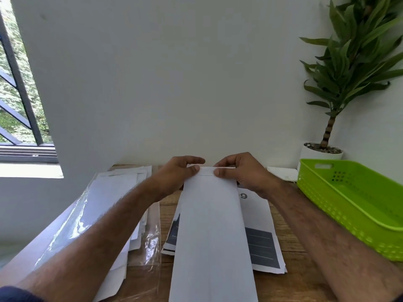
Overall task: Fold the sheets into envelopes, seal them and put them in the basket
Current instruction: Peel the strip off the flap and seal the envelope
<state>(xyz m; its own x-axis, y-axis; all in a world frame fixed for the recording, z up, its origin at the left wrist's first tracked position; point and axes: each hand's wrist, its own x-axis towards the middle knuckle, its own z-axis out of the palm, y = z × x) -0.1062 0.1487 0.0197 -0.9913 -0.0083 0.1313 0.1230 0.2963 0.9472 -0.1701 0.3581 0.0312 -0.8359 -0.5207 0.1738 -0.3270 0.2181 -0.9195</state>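
Head view shows me both hands at the far end of a long white envelope. My left hand pinches its far left corner, thumb on top and fingers curled behind. My right hand pinches the far right corner the same way, thumb tip pressed on the narrow folded flap. The two thumbs nearly meet at the middle of that edge. The envelope runs lengthwise towards me, its far end lifted a little in my grip and its near end running out of the bottom of the frame. It lies over a small stack of printed sheets with dark blocks on them, which rest on the wooden bench. Under my left forearm a clear plastic sleeve holds a pile of white envelopes, some spilling from its near end. Along the right edge of the bench sits the green basket, well apart from the envelope I hold, its perforated floor in plain sight. Behind it a white pot topped with pebbles holds a leafy plant against the wall.
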